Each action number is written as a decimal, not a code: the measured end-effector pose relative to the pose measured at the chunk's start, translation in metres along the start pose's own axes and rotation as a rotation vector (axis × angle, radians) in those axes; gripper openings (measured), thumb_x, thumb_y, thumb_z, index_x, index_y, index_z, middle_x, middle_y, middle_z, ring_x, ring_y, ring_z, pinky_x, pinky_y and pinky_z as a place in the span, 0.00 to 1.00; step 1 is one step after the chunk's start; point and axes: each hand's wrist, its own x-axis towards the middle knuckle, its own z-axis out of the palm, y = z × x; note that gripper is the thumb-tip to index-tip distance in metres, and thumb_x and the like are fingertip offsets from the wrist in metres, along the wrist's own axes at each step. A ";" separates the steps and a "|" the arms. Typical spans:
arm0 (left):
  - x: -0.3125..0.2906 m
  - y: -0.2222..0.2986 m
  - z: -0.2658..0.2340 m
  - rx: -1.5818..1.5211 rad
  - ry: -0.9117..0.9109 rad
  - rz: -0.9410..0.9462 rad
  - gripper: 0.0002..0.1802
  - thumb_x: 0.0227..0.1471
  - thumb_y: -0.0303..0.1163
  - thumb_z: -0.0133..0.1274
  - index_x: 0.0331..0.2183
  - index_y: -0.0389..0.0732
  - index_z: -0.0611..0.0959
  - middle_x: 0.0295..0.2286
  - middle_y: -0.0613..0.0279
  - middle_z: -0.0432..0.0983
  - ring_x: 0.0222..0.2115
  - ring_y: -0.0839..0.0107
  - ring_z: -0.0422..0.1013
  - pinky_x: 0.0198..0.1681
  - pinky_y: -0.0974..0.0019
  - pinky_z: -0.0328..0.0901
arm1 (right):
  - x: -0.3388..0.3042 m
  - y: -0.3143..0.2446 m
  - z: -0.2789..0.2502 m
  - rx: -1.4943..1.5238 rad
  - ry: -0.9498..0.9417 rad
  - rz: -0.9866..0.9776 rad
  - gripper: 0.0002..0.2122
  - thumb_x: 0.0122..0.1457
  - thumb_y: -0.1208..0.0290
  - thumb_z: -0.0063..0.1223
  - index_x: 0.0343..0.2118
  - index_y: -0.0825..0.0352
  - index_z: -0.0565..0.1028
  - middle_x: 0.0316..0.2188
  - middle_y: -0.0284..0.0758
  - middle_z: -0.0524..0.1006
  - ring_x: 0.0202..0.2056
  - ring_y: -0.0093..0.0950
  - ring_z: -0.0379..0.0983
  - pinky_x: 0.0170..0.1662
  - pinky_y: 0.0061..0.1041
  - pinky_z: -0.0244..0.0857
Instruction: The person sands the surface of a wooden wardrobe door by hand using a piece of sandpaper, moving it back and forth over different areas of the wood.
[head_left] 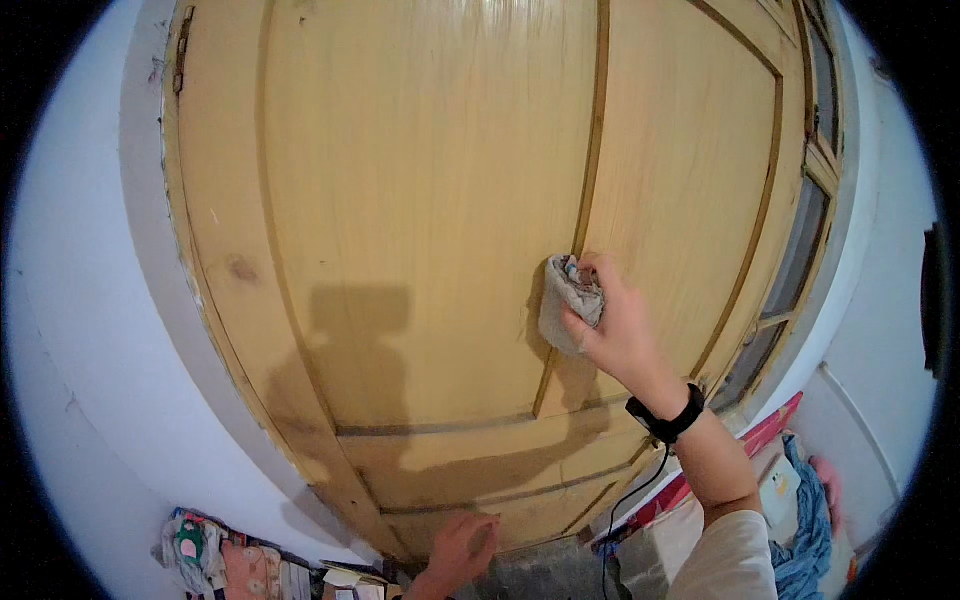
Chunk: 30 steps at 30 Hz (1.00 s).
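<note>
My right hand (622, 325) presses a folded grey cloth (563, 318) against the yellow wooden door (430, 200). The cloth lies over the vertical moulding strip between two panels, and the fingers and thumb are closed around its right side. A black band with a cable circles my right wrist. Low in the view, my left hand (465, 548) hangs in front of the door's bottom part, its fingers loosely bent and a little apart, with nothing seen in it.
White wall (75, 280) borders the door on the left. Window panes (797, 250) in a yellow frame stand at its right. Folded fabrics and papers (250, 570) lie at the lower left. Blue and pink clothes (803, 500) pile up at the lower right, beside a red board (775, 425).
</note>
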 end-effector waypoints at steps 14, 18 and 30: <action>0.013 0.013 -0.004 -0.037 -0.047 0.013 0.09 0.58 0.24 0.63 0.42 0.37 0.86 0.38 0.50 0.84 0.38 0.51 0.80 0.42 0.54 0.75 | -0.008 0.011 0.016 0.070 0.069 -0.005 0.26 0.57 0.73 0.67 0.57 0.64 0.69 0.41 0.53 0.82 0.42 0.58 0.80 0.43 0.46 0.76; 0.012 0.013 -0.003 -0.011 -0.051 0.031 0.11 0.57 0.25 0.64 0.43 0.37 0.86 0.38 0.50 0.84 0.39 0.50 0.81 0.43 0.54 0.75 | -0.016 0.008 0.019 0.045 0.050 -0.010 0.25 0.56 0.74 0.68 0.56 0.64 0.69 0.41 0.53 0.82 0.44 0.59 0.80 0.44 0.46 0.76; 0.014 0.008 0.004 -0.039 -0.073 -0.014 0.12 0.54 0.23 0.65 0.43 0.39 0.86 0.36 0.51 0.85 0.36 0.51 0.82 0.40 0.55 0.75 | -0.080 0.030 0.062 0.013 0.025 0.071 0.25 0.56 0.72 0.68 0.56 0.63 0.70 0.40 0.51 0.82 0.42 0.58 0.81 0.42 0.47 0.77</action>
